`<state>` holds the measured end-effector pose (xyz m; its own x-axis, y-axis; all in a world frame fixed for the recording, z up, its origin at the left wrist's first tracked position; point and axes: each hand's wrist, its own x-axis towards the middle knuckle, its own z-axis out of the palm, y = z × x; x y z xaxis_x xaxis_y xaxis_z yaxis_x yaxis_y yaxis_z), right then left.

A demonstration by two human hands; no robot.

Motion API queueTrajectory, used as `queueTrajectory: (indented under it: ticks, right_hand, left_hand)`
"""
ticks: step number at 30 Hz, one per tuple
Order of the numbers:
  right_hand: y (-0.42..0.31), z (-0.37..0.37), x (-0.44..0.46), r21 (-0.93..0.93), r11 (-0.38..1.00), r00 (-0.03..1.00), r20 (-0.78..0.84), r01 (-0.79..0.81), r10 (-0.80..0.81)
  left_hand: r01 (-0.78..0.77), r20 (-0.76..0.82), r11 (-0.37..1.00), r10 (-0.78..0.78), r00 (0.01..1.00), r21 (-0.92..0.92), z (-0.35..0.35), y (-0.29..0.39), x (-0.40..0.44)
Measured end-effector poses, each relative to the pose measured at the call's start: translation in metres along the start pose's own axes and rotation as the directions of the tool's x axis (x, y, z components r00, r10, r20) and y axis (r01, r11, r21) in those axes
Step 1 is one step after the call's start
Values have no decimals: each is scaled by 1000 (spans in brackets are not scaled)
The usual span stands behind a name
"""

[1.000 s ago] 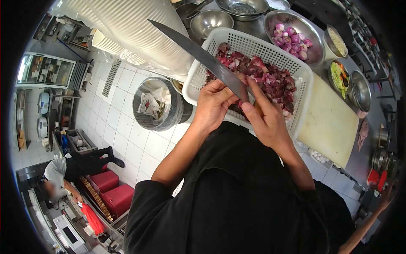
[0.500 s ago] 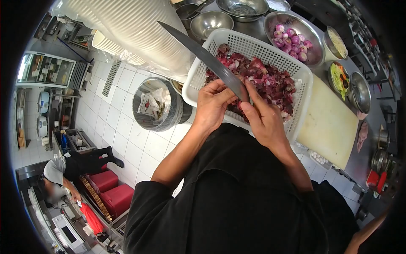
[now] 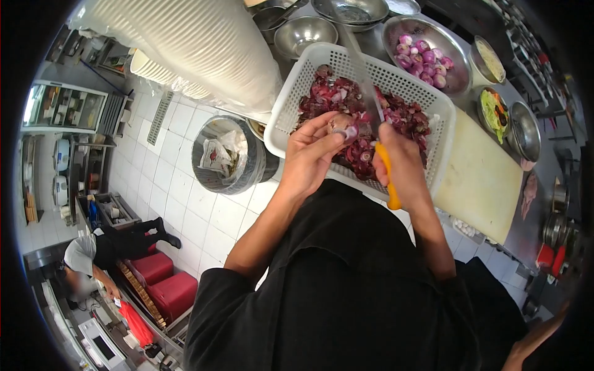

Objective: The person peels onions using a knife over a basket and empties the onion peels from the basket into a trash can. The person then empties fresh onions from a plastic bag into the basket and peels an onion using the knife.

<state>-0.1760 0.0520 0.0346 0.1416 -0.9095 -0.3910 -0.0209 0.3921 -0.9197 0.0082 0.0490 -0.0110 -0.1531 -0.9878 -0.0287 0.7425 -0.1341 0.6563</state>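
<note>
A small onion (image 3: 348, 128) with papery skin is pinched between the thumb and fingers of my left hand (image 3: 309, 151). My right hand (image 3: 402, 162) is wrapped round the yellow handle of a large knife (image 3: 369, 93). The blade points up and away, slightly blurred, just right of the onion and apart from it. Both hands are over the near side of a white perforated basket (image 3: 447, 145), which holds many red and purple onion skins (image 3: 405, 117).
Peeled onions (image 3: 427, 59) lie in a steel bowl behind the basket. A cutting board (image 3: 482, 173) stands right, stacked containers (image 3: 204, 43) back left, and a lined bin (image 3: 226, 154) lower left. Another person (image 3: 117, 247) is far left; a further person's forearm (image 3: 538, 340) shows lower right.
The knife has swung from pointing up-left to pointing nearly straight up, away from my left hand. My right hand has turned, exposing the yellow handle. The onion in my left hand now shows clearly.
</note>
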Motion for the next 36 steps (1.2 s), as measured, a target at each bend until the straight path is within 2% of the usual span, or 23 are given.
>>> queueTrajectory:
  ticks: [2, 3, 6, 12, 15, 18, 21, 24, 27, 30, 36]
  right_hand:
    - [9, -17, 18, 106, 990, 995, -10, -96, 98]
    - [9, -22, 21, 113, 983, 989, 42, -147, 143]
    - [8, -20, 22, 87, 983, 983, 93, -163, 155]
    - [5, -8, 21, -62, 997, 999, -27, -35, 33]
    - [7, -12, 21, -113, 993, 999, -7, -46, 45]
    - [3, -13, 19, -175, 983, 998, -6, -60, 60]
    - [-5, -6, 6, -145, 989, 1000, 5, 3, -2]
    - [-2, 1, -2, -150, 976, 987, 33, 157, -154]
    - [4, 3, -6, -289, 892, 937, 118, 348, -328]
    - [-2, 8, -12, -390, 797, 886, 144, 461, -441]
    - [-2, 11, -12, -417, 724, 827, 153, 550, -540]
  left_hand:
    - [38, 41, 999, -39, 998, 24, 0, 7, -1]
    - [57, 55, 998, -59, 997, 35, 1, 8, -3]
    - [123, -5, 990, -124, 992, -64, 2, 8, 5]
    - [176, -30, 976, -181, 983, -125, -2, 10, 9]
    - [208, -21, 955, -217, 976, -210, -2, 13, 11]
    - [190, -40, 964, -201, 979, -184, -3, 8, 11]
    - [209, -37, 966, -217, 976, -154, -3, 7, 11]
    - [212, -81, 959, -230, 970, -188, 4, 6, 11]
    - [205, -47, 961, -218, 975, -186, 2, 4, 11]
    - [186, -72, 975, -195, 978, -121, 7, 3, 7]
    - [189, -67, 979, -195, 979, -78, 19, 10, 0]
